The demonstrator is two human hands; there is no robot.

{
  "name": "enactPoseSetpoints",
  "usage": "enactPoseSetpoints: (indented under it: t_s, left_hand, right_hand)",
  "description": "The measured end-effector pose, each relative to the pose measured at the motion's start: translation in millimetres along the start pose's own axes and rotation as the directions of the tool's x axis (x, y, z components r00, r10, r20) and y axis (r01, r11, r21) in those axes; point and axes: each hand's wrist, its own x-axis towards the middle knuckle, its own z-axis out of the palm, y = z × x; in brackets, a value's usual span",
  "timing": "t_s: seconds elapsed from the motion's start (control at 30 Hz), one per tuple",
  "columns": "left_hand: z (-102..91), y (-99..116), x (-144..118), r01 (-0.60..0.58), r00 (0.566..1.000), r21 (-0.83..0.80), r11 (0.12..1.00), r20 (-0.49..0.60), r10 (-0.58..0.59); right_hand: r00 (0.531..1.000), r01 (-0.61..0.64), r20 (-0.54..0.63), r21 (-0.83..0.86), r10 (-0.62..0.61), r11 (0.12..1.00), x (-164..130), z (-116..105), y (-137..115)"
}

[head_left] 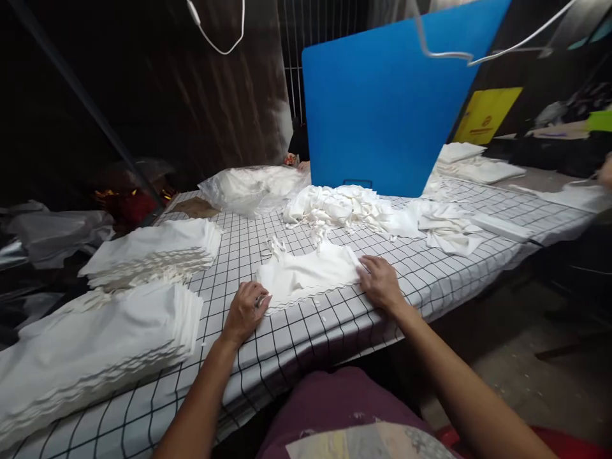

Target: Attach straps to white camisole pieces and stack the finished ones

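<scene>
A white cloth piece with thin straps and a wavy front edge point(310, 274) lies spread on the table in front of me. My left hand point(247, 309) is at its near left corner, fingers curled around a small metal item point(259, 301) whose kind I cannot make out. At the right edge of the piece, my right hand point(380, 280) pinches the cloth between thumb and fingers.
Stacks of white wavy-edged pieces point(109, 338) sit on the checked tablecloth point(239, 239) at left. Behind lie a loose white heap point(339, 205) and a clear plastic bag point(258, 188). A blue board point(382, 102) stands beyond; a person's hand point(304, 166) shows beside it.
</scene>
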Motion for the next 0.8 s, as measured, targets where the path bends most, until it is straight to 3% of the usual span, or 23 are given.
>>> enactPoseSetpoints:
  t_s: [0.1,0.3,0.4,0.5,0.57,0.67,0.8]
  left_hand:
    - [0.9,-2,0,0.006,0.999,0.0,1.0,0.034,-0.006]
    - [0.9,-1,5,0.052,0.998,0.026,0.998,-0.02,-0.051]
    - [4.9,-2,7,0.088,0.996,0.048,0.995,-0.014,-0.087]
    - [8.2,-8,4,0.116,0.992,0.033,0.993,0.037,-0.117]
    - [7.7,-10,1,0.134,0.989,0.008,0.991,0.061,-0.134]
    - [5.0,-7,2,0.193,0.979,-0.026,0.981,0.069,-0.191]
    - [9.9,8,17,0.267,0.959,0.041,0.963,0.084,-0.269]
  right_hand:
    - [0.989,0.094,0.121,-0.029,-0.09,0.995,-10,-9,-2]
    - [0.981,-0.118,0.136,-0.152,0.139,0.981,-18,-28,4]
    - [0.972,-0.076,0.213,-0.138,0.105,0.987,-8,-21,-17]
    - [0.902,-0.021,0.425,-0.124,0.072,0.992,2,-10,-29]
    - [0.861,-0.102,0.481,-0.16,0.168,0.982,5,-6,-25]
    - [0.861,-0.209,0.424,-0.209,0.281,0.955,10,-7,-15]
    - [0.935,-0.103,0.319,-0.179,0.157,0.978,28,-1,-29]
